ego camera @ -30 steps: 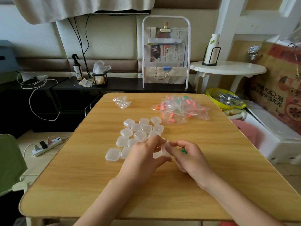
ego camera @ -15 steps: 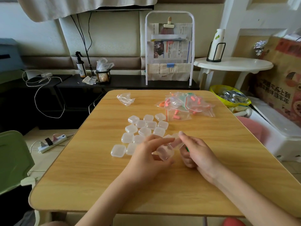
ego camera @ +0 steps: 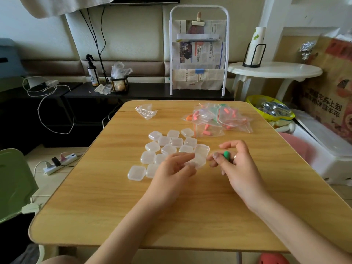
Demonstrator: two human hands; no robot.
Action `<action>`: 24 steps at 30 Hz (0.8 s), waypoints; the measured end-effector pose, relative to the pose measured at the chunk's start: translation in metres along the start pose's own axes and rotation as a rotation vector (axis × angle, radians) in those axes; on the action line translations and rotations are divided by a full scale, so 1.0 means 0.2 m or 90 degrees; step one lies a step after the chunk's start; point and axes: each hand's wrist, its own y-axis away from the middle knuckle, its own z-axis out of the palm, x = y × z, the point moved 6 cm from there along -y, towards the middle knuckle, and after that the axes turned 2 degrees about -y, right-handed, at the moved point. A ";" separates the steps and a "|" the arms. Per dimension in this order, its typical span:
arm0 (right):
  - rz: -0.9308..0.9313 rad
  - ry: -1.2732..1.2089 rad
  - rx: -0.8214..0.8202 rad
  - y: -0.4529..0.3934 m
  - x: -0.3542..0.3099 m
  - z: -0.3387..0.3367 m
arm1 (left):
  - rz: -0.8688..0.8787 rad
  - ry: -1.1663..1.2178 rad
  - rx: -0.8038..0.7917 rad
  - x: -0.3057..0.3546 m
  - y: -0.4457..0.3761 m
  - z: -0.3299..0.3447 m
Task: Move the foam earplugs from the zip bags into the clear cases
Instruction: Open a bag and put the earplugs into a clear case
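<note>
Several small clear cases (ego camera: 167, 147) lie in a cluster in the middle of the wooden table (ego camera: 95, 197). My left hand (ego camera: 172, 171) holds one open clear case (ego camera: 200, 159) at the cluster's right edge. My right hand (ego camera: 237, 164) pinches a green foam earplug (ego camera: 226, 155) just right of that case. A pile of zip bags (ego camera: 219, 119) with pink and orange earplugs lies at the far right of the table. One empty zip bag (ego camera: 145, 111) lies at the far left.
A green chair (ego camera: 13, 180) stands at the left. On the floor lies a power strip (ego camera: 61, 162). Behind the table are a white newspaper rack (ego camera: 199, 54) and a dark shelf. A white round table (ego camera: 274, 70) and boxes stand at the right.
My right hand has drawn away to the right from the case, and the green earplug now shows between its fingers. My left hand keeps hold of the open case.
</note>
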 end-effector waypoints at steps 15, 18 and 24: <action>-0.286 0.190 -0.098 0.00 -0.20 0.06 | -0.063 0.310 -0.096 0.00 0.02 0.04; -0.279 0.191 -0.078 -0.01 -0.20 0.05 | -0.105 0.446 -0.110 0.00 0.03 0.05; -0.275 0.223 -0.152 -0.01 -0.24 0.08 | -0.118 0.457 -0.071 -0.02 0.02 0.03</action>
